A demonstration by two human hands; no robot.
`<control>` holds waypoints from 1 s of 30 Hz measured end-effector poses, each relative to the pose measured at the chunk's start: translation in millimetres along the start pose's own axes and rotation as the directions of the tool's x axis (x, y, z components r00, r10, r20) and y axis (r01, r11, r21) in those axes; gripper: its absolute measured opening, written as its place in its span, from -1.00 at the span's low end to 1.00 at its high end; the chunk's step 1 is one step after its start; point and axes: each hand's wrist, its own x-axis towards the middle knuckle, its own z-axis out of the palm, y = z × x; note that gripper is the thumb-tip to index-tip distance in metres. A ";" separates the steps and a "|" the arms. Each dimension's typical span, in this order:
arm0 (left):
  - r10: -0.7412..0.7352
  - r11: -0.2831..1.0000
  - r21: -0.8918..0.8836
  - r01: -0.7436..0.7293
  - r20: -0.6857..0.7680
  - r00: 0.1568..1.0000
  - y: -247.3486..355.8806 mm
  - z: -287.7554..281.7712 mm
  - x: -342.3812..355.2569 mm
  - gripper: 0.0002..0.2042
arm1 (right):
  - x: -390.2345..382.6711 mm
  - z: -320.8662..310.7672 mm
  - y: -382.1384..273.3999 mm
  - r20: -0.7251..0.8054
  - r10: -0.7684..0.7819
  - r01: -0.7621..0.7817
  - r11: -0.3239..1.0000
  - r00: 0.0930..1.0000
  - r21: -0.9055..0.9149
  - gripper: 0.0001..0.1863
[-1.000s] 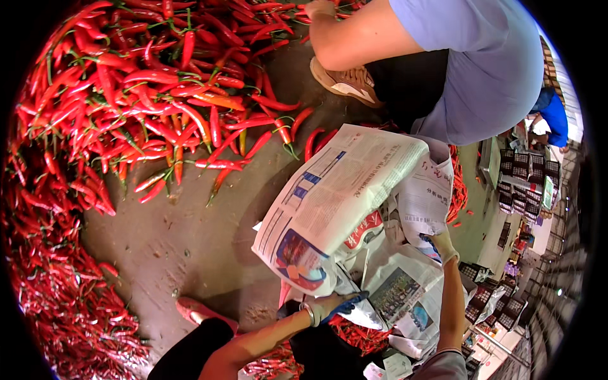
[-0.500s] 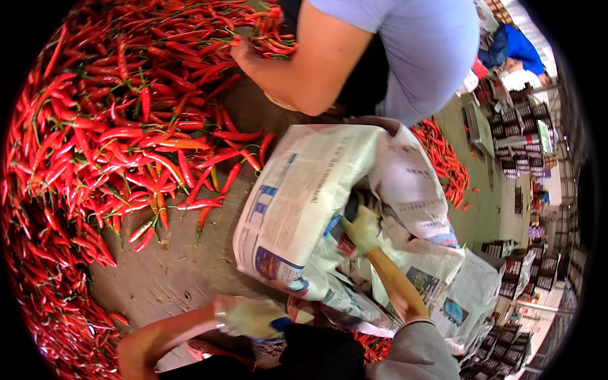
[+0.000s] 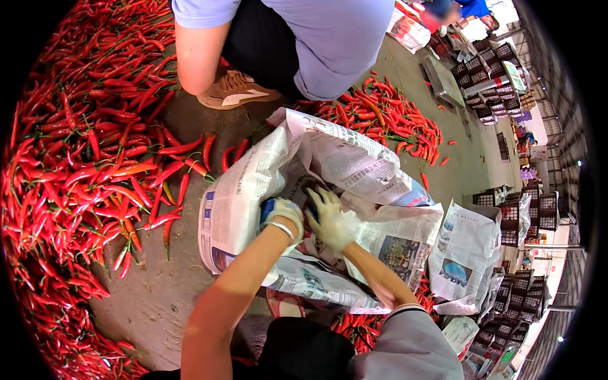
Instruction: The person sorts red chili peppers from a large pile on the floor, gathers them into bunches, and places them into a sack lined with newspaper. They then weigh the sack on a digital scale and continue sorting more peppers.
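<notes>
Crumpled newspaper sheets (image 3: 354,158) stand up around a hollow in front of me, their folded sides spread out. My left hand (image 3: 283,214), in a pale glove with a band at the wrist, reaches into the hollow's left side. A blue patch shows at its finger side; whether that is glove or a held thing cannot be made out, and its fingertips are hidden. My right hand (image 3: 332,221), also gloved, is inside the hollow with fingers apart against the paper. Something dark shows beside its thumb, too shadowed to name. What lies under the paper is hidden.
Red chili peppers (image 3: 82,171) cover the floor at left; a smaller pepper pile (image 3: 386,117) lies beyond the paper. A co-worker in a light shirt (image 3: 342,44) crouches ahead, brown shoe (image 3: 239,90) near. At right are loose newspaper (image 3: 465,253), a flat scale (image 3: 443,79) and stacked dark crates (image 3: 519,291).
My left hand has moved up from near my body into the newspaper hollow. My right hand has shifted left, the paper's sides have changed shape, and the co-worker appears further left.
</notes>
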 end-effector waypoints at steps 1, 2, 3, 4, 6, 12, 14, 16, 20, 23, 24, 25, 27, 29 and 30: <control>0.062 0.993 0.099 -0.065 0.033 0.998 -0.9 7.6 8.3 -0.41 | -9.1 -34.0 1.7 0.024 -0.011 0.012 0.999 1.000 -0.042 -0.54; 0.114 0.972 0.200 -0.127 0.076 0.991 -2.4 18.4 17.2 -0.35 | -22.9 -55.7 6.7 0.046 -0.020 0.023 0.997 0.999 -0.074 -0.58; 0.084 0.986 0.137 -0.093 0.074 0.994 1.7 25.0 27.4 -0.30 | -39.2 -66.5 17.6 0.154 0.087 -0.081 0.996 0.984 -0.045 -0.62; 0.058 0.996 0.069 -0.063 0.076 0.995 7.7 30.7 40.4 -0.25 | -55.7 -74.7 27.8 0.265 0.191 -0.190 0.981 0.945 -0.031 -0.66; 0.028 0.999 0.031 -0.030 0.067 0.997 16.9 21.9 49.8 -0.21 | -81.6 -70.9 50.4 0.246 0.464 -0.442 0.886 0.851 -0.142 -0.65; -0.196 0.963 -0.208 0.170 -0.112 0.974 13.2 33.9 76.0 -0.70 | -84.1 -41.3 112.2 0.163 0.652 -0.611 0.754 0.741 -0.239 -0.37; -0.174 0.971 -0.184 0.153 -0.102 0.979 10.2 39.5 82.1 -0.67 | -80.9 -33.0 114.8 0.147 0.696 -0.671 0.717 0.703 -0.191 -0.33; -0.148 0.979 -0.159 0.131 -0.100 0.984 6.7 40.3 87.5 -0.64 | -71.0 -30.0 126.1 0.112 0.856 -0.818 0.515 0.504 -0.255 -0.32; -0.010 1.000 0.004 0.011 -0.254 0.967 11.4 35.0 96.1 -0.77 | -65.4 -9.5 153.9 0.149 0.844 -0.764 0.531 0.515 -0.367 -0.31; 0.254 0.955 0.272 -0.121 -0.528 0.810 17.8 40.1 108.0 -0.74 | -70.3 -3.6 145.7 0.151 0.805 -0.705 0.579 0.573 -0.410 -0.34; 0.449 0.875 0.449 -0.183 -0.609 0.654 8.9 42.2 108.4 -0.66 | -71.8 -6.7 142.2 0.161 0.803 -0.681 0.576 0.573 -0.452 -0.36; 0.331 0.940 0.247 -0.237 -0.481 0.812 8.8 41.8 112.8 -0.59 | -73.2 -5.8 140.8 0.051 0.604 -0.527 0.730 0.795 -0.435 -0.45; 0.161 0.971 -0.171 -0.168 -0.053 0.986 14.7 28.1 106.6 -0.41 | -79.2 -4.9 146.6 0.049 0.462 -0.405 0.820 0.885 -0.405 -0.53; 0.152 0.970 -0.202 -0.134 0.080 0.985 21.9 5.7 95.3 -0.47 | -82.1 -0.2 150.5 0.261 0.632 -0.556 0.771 0.730 -0.312 -0.48; 0.148 0.969 -0.218 -0.114 0.147 0.978 24.9 0.0 92.9 -0.50 | -84.3 -0.6 152.8 0.364 0.682 -0.630 0.729 0.635 -0.268 -0.44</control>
